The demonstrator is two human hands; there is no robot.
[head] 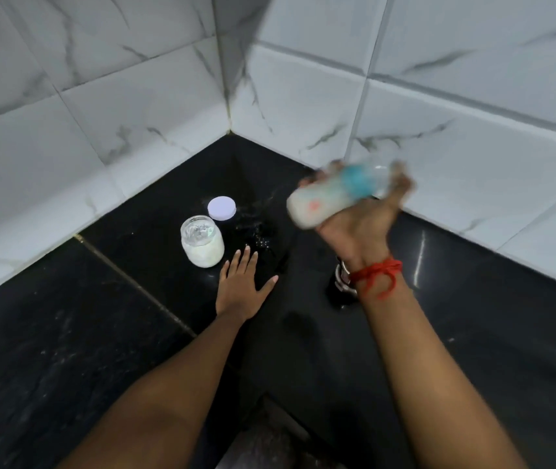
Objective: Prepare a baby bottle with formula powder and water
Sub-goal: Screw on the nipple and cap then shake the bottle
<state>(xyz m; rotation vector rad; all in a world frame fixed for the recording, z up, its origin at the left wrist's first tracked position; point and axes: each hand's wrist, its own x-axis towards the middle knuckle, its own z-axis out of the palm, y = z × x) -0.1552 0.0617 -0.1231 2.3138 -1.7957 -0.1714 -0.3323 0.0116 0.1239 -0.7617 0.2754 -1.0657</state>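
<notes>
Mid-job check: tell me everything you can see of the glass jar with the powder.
The glass jar is a small, rounded, clear container standing upright on the black counter, near the tiled corner. Its mouth is open; white powder fills roughly the lower half, with residue clouding the glass above. Its white lid lies flat on the counter just behind it, apart from it. The left hand rests flat on the counter beside the jar, fingertips close but not touching it. Nothing else touches it.

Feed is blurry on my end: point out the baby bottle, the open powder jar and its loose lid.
baby bottle [317, 204], head view, on its milky, motion-blurred body, gripped in the right hand [359, 228].
powder jar [203, 246], head view, on its glass side.
lid [222, 208], head view, on its flat white top.
</notes>
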